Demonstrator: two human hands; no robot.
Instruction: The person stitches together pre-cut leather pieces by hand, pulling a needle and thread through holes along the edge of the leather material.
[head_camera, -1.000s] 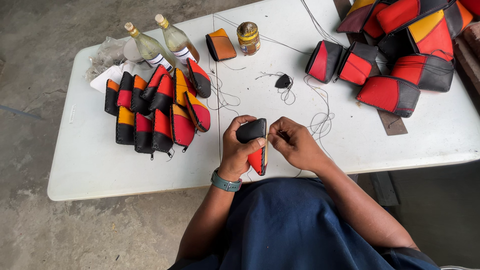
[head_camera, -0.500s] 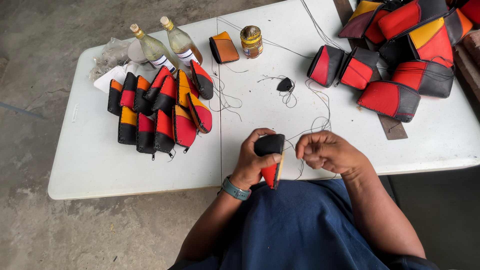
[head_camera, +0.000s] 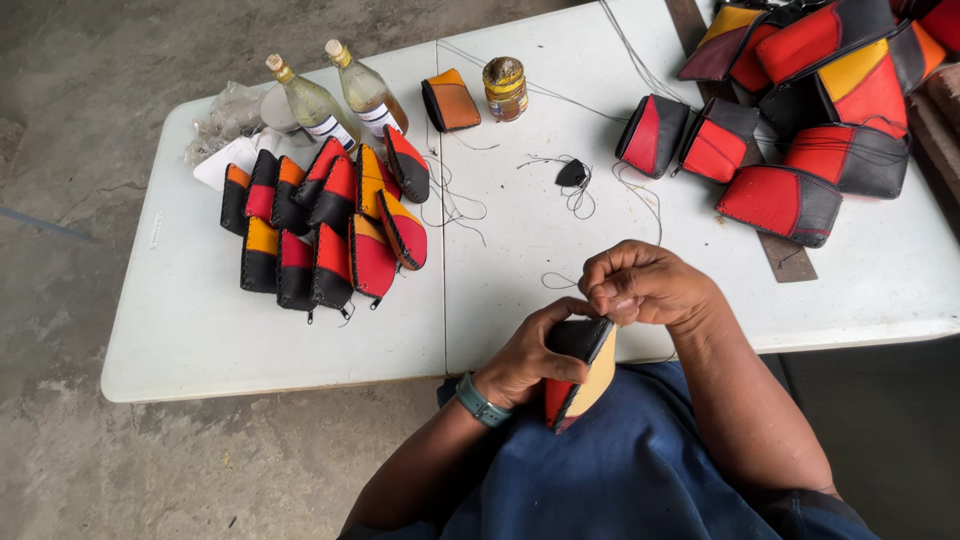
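The left hand (head_camera: 525, 355) is wrapped around a small pouch (head_camera: 578, 372) of black, red and tan panels, holding it upright over the lap, just short of the white table (head_camera: 300, 340). The right hand (head_camera: 640, 285) is closed in a tight pinch at the pouch's top edge; it probably holds a needle or the thread, but the fingers hide it, so I cannot tell which.

The likely trouble sits in that pinch. The pinching fingers are right against the left fingertips, so a slip of a sharp point could prick them. Loose thread (head_camera: 575, 195) lies in curls on the table beyond the hands, and a strand trailing from the work could snag or knot there.

Far to the left of the hands a pile of finished pouches (head_camera: 325, 235) lies beside two glass bottles (head_camera: 335, 100). Straight ahead stand a small jar (head_camera: 506, 88) and an orange pouch (head_camera: 451, 100). Far to the right, larger red and black pieces (head_camera: 800, 130) crowd the table corner. Nothing stands between the hands and the pouch
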